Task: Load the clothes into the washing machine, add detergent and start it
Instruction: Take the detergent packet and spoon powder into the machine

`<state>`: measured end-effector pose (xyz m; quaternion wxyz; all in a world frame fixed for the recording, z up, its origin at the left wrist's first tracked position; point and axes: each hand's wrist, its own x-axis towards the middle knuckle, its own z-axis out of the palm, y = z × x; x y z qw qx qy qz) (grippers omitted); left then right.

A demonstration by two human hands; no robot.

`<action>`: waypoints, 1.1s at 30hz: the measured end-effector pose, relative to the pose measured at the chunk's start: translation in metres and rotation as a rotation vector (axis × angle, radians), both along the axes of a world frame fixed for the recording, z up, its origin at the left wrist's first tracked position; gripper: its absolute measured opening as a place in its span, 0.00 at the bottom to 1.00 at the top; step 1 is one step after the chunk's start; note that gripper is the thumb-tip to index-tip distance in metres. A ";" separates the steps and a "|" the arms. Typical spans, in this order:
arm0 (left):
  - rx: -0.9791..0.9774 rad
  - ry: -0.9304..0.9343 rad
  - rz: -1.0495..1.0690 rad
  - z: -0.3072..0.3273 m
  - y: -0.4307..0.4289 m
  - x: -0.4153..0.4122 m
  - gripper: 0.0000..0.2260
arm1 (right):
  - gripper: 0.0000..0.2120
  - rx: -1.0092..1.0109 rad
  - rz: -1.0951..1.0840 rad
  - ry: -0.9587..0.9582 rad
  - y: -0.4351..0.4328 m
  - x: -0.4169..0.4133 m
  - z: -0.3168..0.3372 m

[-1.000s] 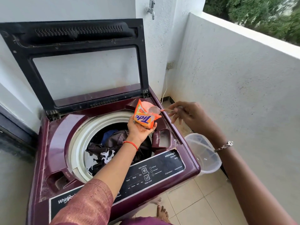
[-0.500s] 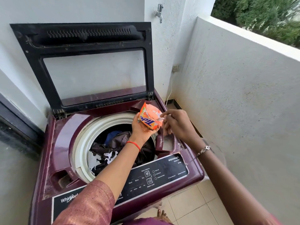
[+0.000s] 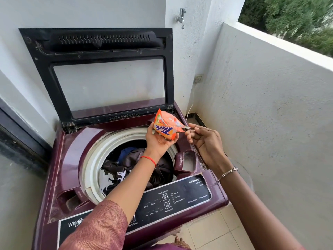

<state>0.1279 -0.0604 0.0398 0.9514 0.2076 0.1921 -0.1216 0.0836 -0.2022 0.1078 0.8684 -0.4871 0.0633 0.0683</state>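
Observation:
The maroon top-load washing machine (image 3: 72,159) stands with its black-framed lid (image 3: 45,69) raised. Dark clothes (image 3: 129,165) lie in the drum. My left hand (image 3: 158,141) holds an orange Tide detergent packet (image 3: 166,128) over the drum's far right rim, its torn mouth turned to the right. My right hand (image 3: 205,143) pinches the handle of a small clear spoon (image 3: 188,128) at the packet's mouth; the spoon's bowl is hidden inside. Below my hands is the open detergent compartment (image 3: 187,159).
The control panel (image 3: 180,199) runs along the machine's front edge. A tap (image 3: 181,18) and a wall socket (image 3: 198,78) are on the wall behind. A white parapet wall (image 3: 270,105) closes the right side. A clear plastic tub (image 3: 249,179) shows faintly behind my right forearm.
My right hand has moved left and pushed the spoon's bowl into the packet's mouth. My left hand has kept the packet over the drum's rim.

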 end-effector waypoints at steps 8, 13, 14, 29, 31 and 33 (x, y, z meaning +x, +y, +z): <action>0.007 0.035 0.011 -0.001 0.003 0.002 0.21 | 0.12 0.026 0.034 -0.047 -0.013 -0.008 -0.001; -0.011 0.048 -0.018 -0.006 -0.002 -0.001 0.20 | 0.13 0.059 -0.009 -0.013 -0.023 -0.016 -0.003; -0.014 0.051 -0.024 -0.007 -0.004 -0.002 0.20 | 0.13 0.065 -0.024 -0.002 -0.025 -0.017 -0.004; -0.004 0.137 0.009 -0.021 -0.011 -0.002 0.18 | 0.12 0.025 -0.090 -0.041 -0.055 -0.044 0.000; -0.015 0.164 0.039 -0.028 -0.009 -0.001 0.19 | 0.12 0.009 -0.109 -0.043 -0.060 -0.051 -0.001; -0.013 0.178 0.059 -0.033 -0.005 -0.001 0.19 | 0.12 -0.009 -0.128 -0.041 -0.066 -0.058 -0.005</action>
